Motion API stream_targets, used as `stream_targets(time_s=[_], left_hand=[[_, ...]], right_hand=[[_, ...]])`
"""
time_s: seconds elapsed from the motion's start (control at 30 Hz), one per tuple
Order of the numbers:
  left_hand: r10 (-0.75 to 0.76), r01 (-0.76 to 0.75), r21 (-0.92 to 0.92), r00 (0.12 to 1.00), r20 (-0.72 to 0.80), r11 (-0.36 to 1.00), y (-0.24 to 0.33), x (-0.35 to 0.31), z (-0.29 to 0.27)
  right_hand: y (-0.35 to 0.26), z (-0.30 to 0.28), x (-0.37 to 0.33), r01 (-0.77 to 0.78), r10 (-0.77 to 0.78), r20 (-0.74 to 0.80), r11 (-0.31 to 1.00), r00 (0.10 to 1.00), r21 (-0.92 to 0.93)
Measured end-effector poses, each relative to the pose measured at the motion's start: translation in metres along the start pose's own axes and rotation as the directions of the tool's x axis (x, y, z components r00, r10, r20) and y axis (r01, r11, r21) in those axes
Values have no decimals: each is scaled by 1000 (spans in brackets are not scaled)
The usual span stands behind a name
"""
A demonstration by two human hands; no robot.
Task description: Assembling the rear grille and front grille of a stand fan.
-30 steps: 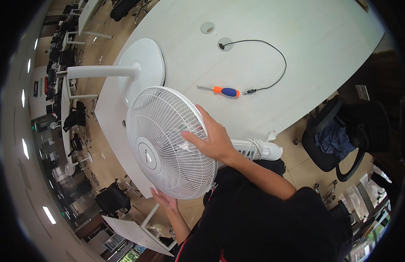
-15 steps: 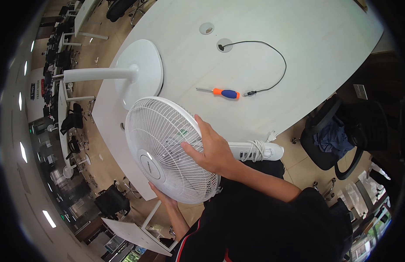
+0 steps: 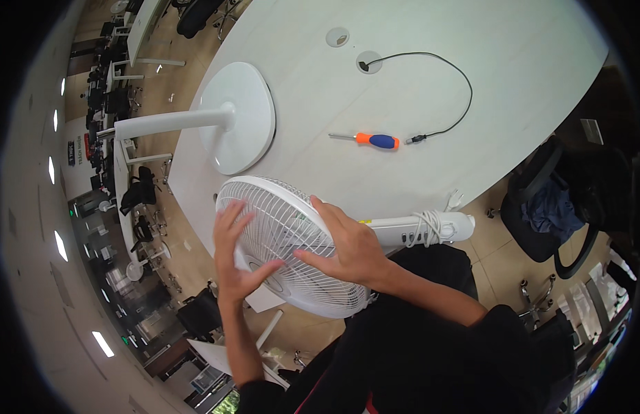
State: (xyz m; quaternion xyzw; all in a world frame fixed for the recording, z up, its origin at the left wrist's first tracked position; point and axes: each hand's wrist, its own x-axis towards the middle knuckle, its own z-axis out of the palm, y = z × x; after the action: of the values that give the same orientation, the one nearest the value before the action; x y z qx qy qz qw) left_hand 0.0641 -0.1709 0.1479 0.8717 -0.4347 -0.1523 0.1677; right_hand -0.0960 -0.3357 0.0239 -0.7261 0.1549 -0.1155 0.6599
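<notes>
A white fan head (image 3: 287, 233) with a round wire guard tilts over the near edge of the table. Its white neck (image 3: 389, 230), with buttons and a coiled white cord (image 3: 425, 228), stretches to the right. My right hand (image 3: 351, 252) grips the guard's rim, fingers over the edge and thumb on the front wires. In front of the guard's left side is my left hand (image 3: 238, 259), fingers spread and slightly blurred; whether it touches the wires I cannot tell. The white round fan base (image 3: 254, 141) stands on the table beyond, its pole (image 3: 171, 123) pointing left.
An orange and blue screwdriver (image 3: 379, 141) lies on the white table (image 3: 320, 96). Beside it a black cable (image 3: 470, 90) curves out of a round table hole. A black chair (image 3: 530, 238) with dark blue cloth stands at the right. More desks and chairs fill the left side.
My left hand has come up from beneath the guard to its front, fingers now spread. My right hand keeps its hold on the rim. The whole view has shifted slightly.
</notes>
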Motion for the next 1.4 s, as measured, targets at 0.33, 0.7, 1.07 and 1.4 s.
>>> stream_targets(time_s=[0.33, 0.7, 1.07, 1.4], left_hand=[[238, -357, 34, 687, 687, 934, 6, 112, 1], [340, -450, 14, 694, 635, 893, -6, 117, 7], [326, -413, 7, 729, 602, 911, -2, 119, 10], [316, -355, -58, 733, 602, 933, -7, 123, 28]], right_hand=[[9, -4, -3, -94, 96, -15, 992, 995, 81], [13, 5, -8, 65, -68, -111, 997, 992, -30], [18, -1, 3, 19, -2, -198, 996, 980, 86], [24, -17, -8, -158, 197, -141, 956, 970, 247]])
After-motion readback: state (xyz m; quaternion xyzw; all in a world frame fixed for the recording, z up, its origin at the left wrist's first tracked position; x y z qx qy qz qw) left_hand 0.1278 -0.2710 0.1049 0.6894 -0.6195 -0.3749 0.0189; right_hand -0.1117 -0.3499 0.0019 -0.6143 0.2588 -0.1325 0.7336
